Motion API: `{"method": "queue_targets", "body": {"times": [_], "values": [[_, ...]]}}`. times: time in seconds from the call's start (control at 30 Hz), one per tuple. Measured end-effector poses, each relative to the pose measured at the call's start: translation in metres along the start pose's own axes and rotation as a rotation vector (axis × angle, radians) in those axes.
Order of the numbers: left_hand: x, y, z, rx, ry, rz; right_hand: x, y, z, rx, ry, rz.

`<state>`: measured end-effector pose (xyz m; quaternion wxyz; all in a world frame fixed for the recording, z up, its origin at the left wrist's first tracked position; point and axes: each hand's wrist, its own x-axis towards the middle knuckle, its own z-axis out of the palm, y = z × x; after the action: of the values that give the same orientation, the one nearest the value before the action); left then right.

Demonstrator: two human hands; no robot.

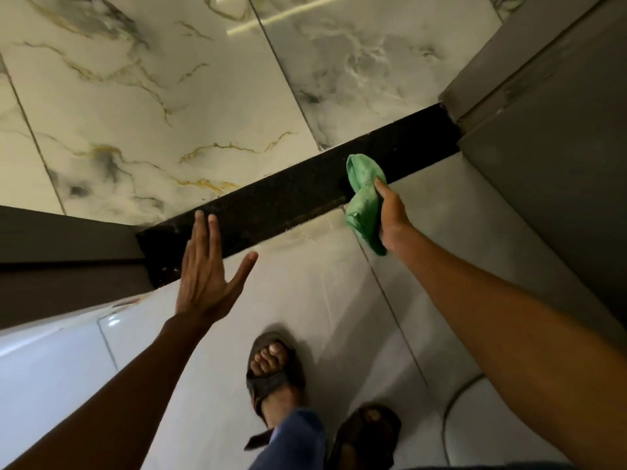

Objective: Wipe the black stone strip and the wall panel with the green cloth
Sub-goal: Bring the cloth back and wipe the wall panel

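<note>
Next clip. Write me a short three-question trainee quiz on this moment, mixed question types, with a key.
1. True or false: the left hand holds the cloth.
2. The cloth hangs in front of which end of the black strip? A) the right end B) the left end C) nowhere near it
3. Fill in: the left hand is open, its fingers ____.

Key
1. False; the right hand holds it.
2. A
3. spread
</note>
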<state>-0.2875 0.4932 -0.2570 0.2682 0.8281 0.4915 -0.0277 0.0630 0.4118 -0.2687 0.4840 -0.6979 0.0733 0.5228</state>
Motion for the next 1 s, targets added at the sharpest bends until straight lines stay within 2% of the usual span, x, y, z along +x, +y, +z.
{"method": "queue_targets", "body": {"times": [0.07,0.1,0.2,0.37,0.53,0.7,0.8,1.0], "values": [[-0.009,0.028,-0.027,-0.002,-0.015,0.033,-0.04,-0.005,-0.012,0.27,-0.151,0.087],[-0.015,0.043,-0.04,0.003,-0.026,0.049,-0.06,-0.007,-0.019,0.365,-0.175,0.095],[-0.038,0.086,-0.079,0.02,-0.081,0.094,-0.124,-0.013,-0.042,0.525,-0.134,0.099],[-0.08,0.17,-0.138,0.045,-0.154,0.185,-0.229,-0.029,-0.101,0.596,-0.083,0.057],[-0.117,0.261,-0.181,0.042,-0.211,0.28,-0.319,-0.043,-0.167,0.661,0.051,0.035],[-0.145,0.336,-0.191,0.09,-0.29,0.422,-0.389,-0.04,-0.219,0.658,0.233,0.006],[-0.172,0.374,-0.18,0.124,-0.38,0.531,-0.426,-0.017,-0.252,0.753,0.383,-0.005],[-0.23,0.431,-0.131,0.177,-0.553,0.707,-0.502,0.063,-0.316,1.007,0.573,0.004]]}}
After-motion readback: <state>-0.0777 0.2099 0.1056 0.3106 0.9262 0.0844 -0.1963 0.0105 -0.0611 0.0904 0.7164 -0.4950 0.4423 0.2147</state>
